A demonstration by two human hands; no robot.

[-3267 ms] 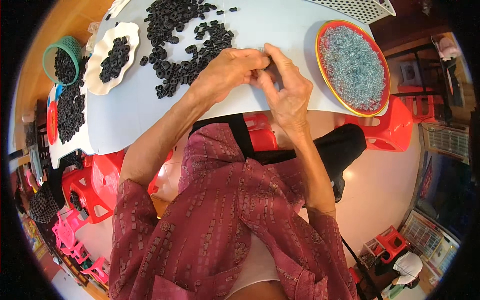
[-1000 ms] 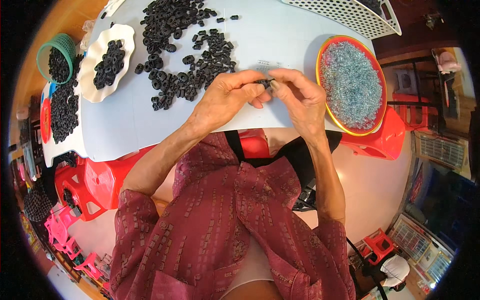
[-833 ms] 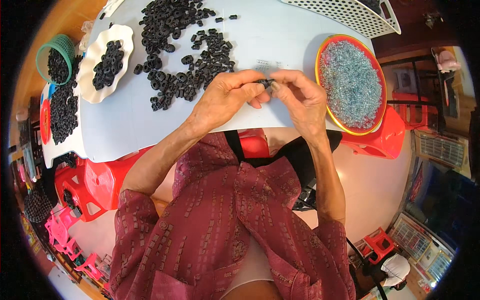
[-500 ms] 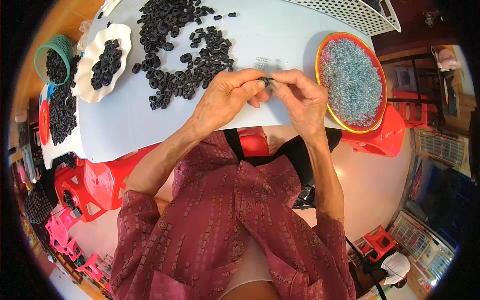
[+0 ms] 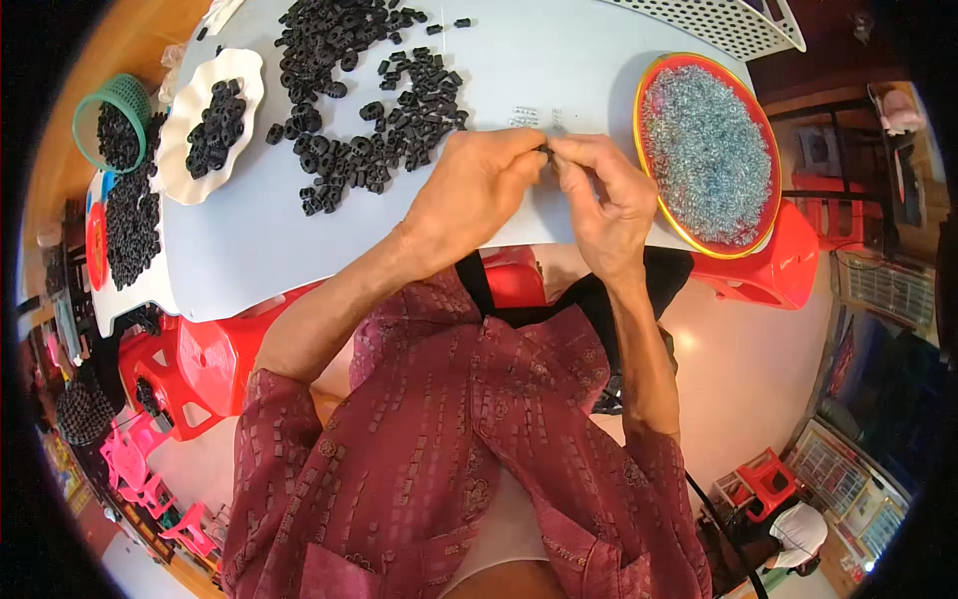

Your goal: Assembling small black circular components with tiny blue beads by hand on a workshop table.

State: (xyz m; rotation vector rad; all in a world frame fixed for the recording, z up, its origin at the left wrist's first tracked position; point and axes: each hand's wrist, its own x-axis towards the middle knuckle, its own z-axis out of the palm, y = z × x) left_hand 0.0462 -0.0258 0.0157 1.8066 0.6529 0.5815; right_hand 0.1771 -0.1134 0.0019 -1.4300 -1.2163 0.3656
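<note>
My left hand (image 5: 477,185) and my right hand (image 5: 605,205) meet fingertip to fingertip over the table's near edge. Pinched between them is a small black plastic piece (image 5: 545,153), which looks like a cord lock part; the fingers hide most of it. Just beyond the fingertips lie several small metal springs (image 5: 525,114) in short rows. A heap of black cord lock pieces (image 5: 334,60) spreads over the table left of my hands. To the right, a round red tray (image 5: 691,57) with a yellow rim holds a mound of springs (image 5: 711,150).
A white wavy-edged dish (image 5: 186,190) with black pieces stands at the left of the pale table (image 5: 249,260). Past it are a green basket (image 5: 88,110) and more black pieces (image 5: 130,235). A white perforated basket (image 5: 743,30) is at the far right. Red stools (image 5: 763,265) stand below.
My left hand has turned so its back faces up more, and its fingers now cover more of the black piece. Both hands have shifted slightly right and away; the whole view moved a little.
</note>
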